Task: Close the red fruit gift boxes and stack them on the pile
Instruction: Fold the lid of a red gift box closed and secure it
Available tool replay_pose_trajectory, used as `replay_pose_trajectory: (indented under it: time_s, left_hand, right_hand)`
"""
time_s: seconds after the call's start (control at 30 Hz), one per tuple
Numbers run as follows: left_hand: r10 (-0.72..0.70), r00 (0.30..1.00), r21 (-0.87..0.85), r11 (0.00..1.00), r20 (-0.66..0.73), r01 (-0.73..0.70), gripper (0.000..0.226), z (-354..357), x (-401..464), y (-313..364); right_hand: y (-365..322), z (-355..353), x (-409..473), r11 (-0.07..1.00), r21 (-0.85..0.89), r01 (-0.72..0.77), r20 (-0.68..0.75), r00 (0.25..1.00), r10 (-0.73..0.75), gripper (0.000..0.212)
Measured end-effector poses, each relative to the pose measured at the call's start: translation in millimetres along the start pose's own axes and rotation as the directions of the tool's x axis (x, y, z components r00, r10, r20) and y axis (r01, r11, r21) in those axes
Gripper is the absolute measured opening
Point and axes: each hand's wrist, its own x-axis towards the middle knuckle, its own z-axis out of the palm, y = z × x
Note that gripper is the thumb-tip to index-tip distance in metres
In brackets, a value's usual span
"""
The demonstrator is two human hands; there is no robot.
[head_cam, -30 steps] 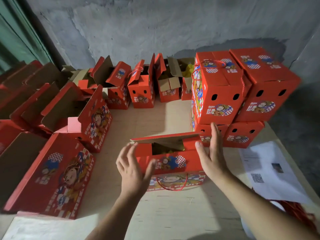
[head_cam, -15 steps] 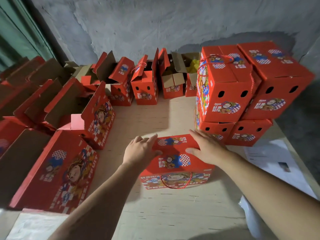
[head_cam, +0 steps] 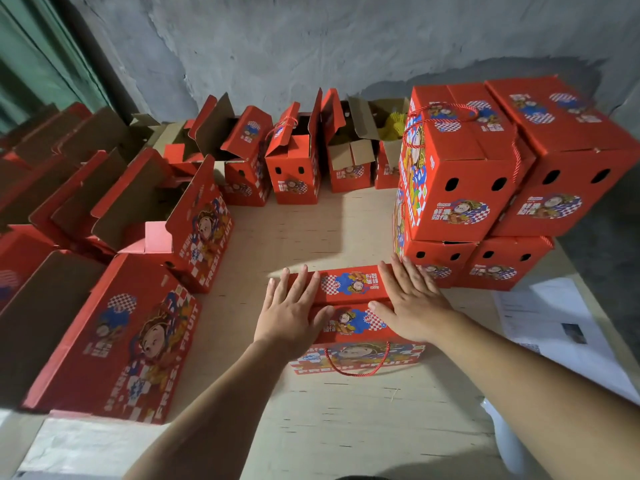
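Note:
A red fruit gift box point(head_cam: 351, 308) stands on the wooden table in front of me, its two top flaps down. My left hand point(head_cam: 292, 315) lies flat on the left part of its lid, fingers spread. My right hand point(head_cam: 412, 304) lies flat on the right part, pressing the flaps. A red cord handle hangs on the box's front face. The pile of closed red boxes point(head_cam: 485, 174) rises two layers high just behind and to the right of it.
Open red boxes line the back point(head_cam: 294, 164) and the left side point(head_cam: 180, 220) of the table point(head_cam: 311, 410), flaps up. A large open box point(head_cam: 114, 341) stands at the near left. Printed papers point(head_cam: 550, 327) lie at the right edge. A grey wall is behind.
The far flap stood up a second ago; both hands have pushed it down and now rest flat on the closed lid.

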Motion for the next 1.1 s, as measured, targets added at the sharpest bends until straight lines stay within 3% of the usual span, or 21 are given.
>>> replay_pose_trajectory:
  time_s: [0.07,0.13,0.23,0.3,0.5,0.6,0.87,1.0,1.1]
  left_hand:
    - [-0.005,1.000,0.011,1.000,0.013,0.005,0.088,-2,-1,2]
    - [-0.004,1.000,0.013,1.000,-0.028,0.004,0.088,1,-9,4]
    - [0.010,0.971,-0.063,0.998,-0.237,-0.026,0.078,6,-30,8]
    - [0.031,0.937,-0.106,0.992,-0.348,-0.072,0.068,8,-38,11]
    - [0.098,0.932,-0.028,0.993,-0.349,-0.115,0.059,14,-45,13]
    - [0.116,0.956,-0.001,0.993,-0.269,-0.121,0.070,22,-54,16]
    - [0.100,0.984,0.058,0.994,-0.146,-0.093,0.089,11,-50,17]
    - [0.131,0.970,0.043,0.991,-0.203,-0.125,0.086,18,-54,12]
    - [0.138,0.962,0.061,0.990,-0.236,-0.127,0.100,14,-49,-6]
  right_hand:
    - [-5,-1,-7,1.000,0.005,-0.014,-0.051,0.999,0.014,0.083]
    - [-15,4,-25,0.998,0.055,-0.014,-0.234,0.972,0.027,0.078]
    - [-27,18,-58,0.990,0.132,0.046,-0.450,0.893,0.019,0.071]
    - [-30,26,-70,0.987,0.143,0.071,-0.498,0.867,0.010,0.070]
    - [-32,25,-79,0.987,0.148,0.056,-0.309,0.951,-0.008,0.084]
    - [-36,34,-82,0.994,0.098,0.046,-0.309,0.951,-0.013,0.093]
    - [-42,16,-67,0.994,0.111,-0.018,-0.251,0.967,0.045,0.088]
    - [-28,18,-71,0.984,0.173,-0.048,-0.250,0.964,0.091,0.104]
    - [-34,24,-77,0.988,0.127,-0.091,-0.223,0.968,0.118,0.101]
